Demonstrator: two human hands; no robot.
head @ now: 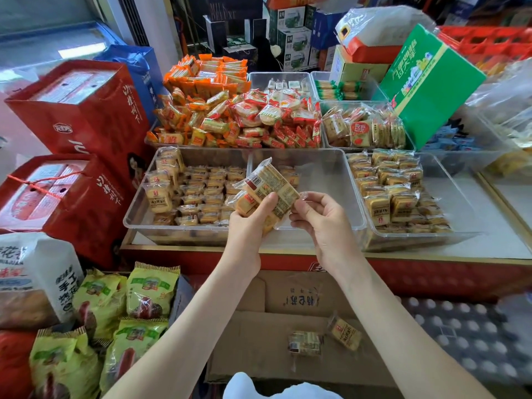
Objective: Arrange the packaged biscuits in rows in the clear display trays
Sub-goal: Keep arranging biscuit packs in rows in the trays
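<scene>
Clear plastic display tray [133, 217] stands on a white table [501, 243], and rows of small yellow biscuit packets [207, 191] fill its left compartment. Two bare hands are raised just in front of and above this tray, close together. The left hand [249, 223] grips a small stack of packets [269, 184], thumb across the front and fingers curled behind, so the stack tilts up over the divider between the compartments. The right hand [321, 226] sits just beside it, thumb and forefinger pinching the clear wrapper edge at the stack's right end. A second tray [463, 203] to the right holds more of the same packets in rows. Below the table's edge, between the forearms, an open cardboard box [253, 347] holds two loose packets [305, 343] lying near each other. Behind the trays, orange and red snack packs [230, 116] are heaped.
</scene>
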